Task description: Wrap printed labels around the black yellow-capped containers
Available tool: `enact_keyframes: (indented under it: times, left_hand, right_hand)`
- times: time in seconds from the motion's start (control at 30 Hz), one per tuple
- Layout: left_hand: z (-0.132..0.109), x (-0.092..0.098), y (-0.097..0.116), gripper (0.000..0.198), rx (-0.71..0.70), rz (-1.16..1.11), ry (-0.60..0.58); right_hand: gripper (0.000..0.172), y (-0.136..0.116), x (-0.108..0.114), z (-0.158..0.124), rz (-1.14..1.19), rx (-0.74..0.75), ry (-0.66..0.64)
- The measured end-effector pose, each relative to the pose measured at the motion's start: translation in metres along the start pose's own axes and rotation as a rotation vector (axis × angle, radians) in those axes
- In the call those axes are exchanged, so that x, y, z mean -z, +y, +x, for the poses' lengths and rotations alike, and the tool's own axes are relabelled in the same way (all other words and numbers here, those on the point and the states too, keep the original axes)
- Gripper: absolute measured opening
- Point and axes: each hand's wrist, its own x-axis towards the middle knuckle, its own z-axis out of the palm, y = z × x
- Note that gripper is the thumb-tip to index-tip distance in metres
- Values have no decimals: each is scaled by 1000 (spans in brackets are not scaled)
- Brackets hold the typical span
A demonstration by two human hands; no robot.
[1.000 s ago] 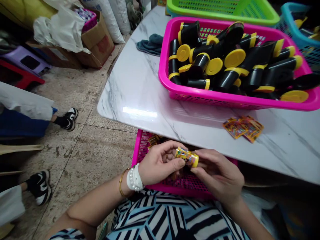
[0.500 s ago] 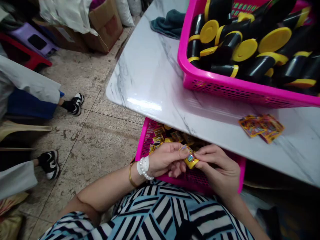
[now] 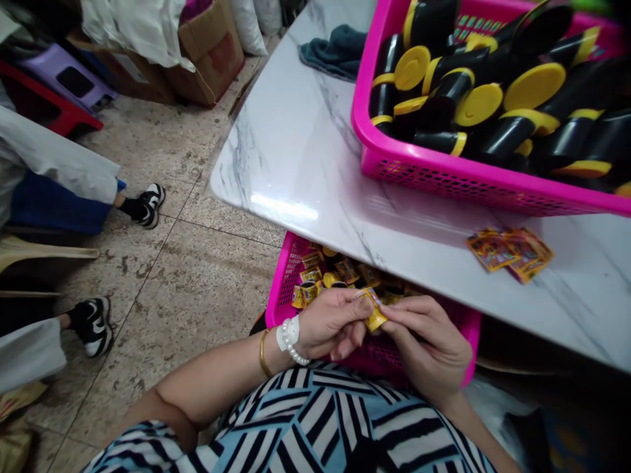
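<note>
Canister (image 3: 376, 320), small and yellow, pinched low over the lap between both grips. Left grip (image 3: 335, 322) clenched on its left end, thumb and forefinger tight; right grip (image 3: 434, 345) grasping the right end the same way. Mostly hidden by fingertips; long axis seemingly left to right, slightly tilted, equally near each grip. Directly above the near pink basket (image 3: 286, 276), beside glossy labelled canisters (image 3: 315, 287). Round, hard plastic, slick printed wrap. Farther off, on the veined marble tabletop (image 3: 305, 164): flat shiny stickers (image 3: 510, 249) to the right, far pink basket (image 3: 444, 180) heaped with black tubes (image 3: 503, 135), yellow-capped.
</note>
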Motion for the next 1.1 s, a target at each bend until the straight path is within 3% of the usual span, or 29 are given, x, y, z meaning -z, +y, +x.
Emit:
enact_keyframes:
  times: [0.13, 0.2, 0.23, 0.33, 0.4, 0.5, 0.6, 0.7, 0.77, 0.83, 0.9, 0.97, 1.1]
  left_hand:
    - [-2, 8, -1, 57, 44, 159, 78]
    - [-3, 11, 1, 60, 108, 359, 95]
    - [-4, 12, 3, 62, 121, 493, 100]
    - [-5, 6, 9, 57, -195, 1020, 291]
    - [-6, -4, 16, 46, -404, 1225, 336]
    - [-4, -24, 30, 32, -531, 1236, 326]
    - [5, -44, 45, 30, -514, 1033, 345]
    - [18, -62, 57, 37, -435, 801, 317]
    - [28, -70, 63, 41, -424, 753, 288]
    - [36, -74, 69, 31, -458, 761, 269]
    - [40, -73, 76, 21, -498, 787, 275]
    - [40, -70, 83, 16, -522, 835, 273]
    - [35, -69, 88, 11, -556, 867, 265]
  right_hand:
    - [45, -8, 6, 6, -128, 148, -136]
    - [42, -12, 22, 16, -296, 234, -79]
    - [40, -13, 33, 23, -414, 259, 13]
    - [27, -4, 70, 48, -790, 253, 353]
    - [16, 10, 88, 63, -943, 215, 372]
    - [14, 29, 96, 74, -990, 165, 307]
    - [11, 31, 88, 72, -985, 194, 348]
    - [6, 14, 71, 64, -927, 312, 392]
    - [15, 0, 59, 60, -855, 392, 379]
    - [21, -12, 48, 58, -754, 426, 346]
    - [22, -19, 43, 59, -621, 342, 335]
    - [20, -23, 43, 62, -445, 147, 334]
    - [23, -23, 44, 71, -90, -210, 151]
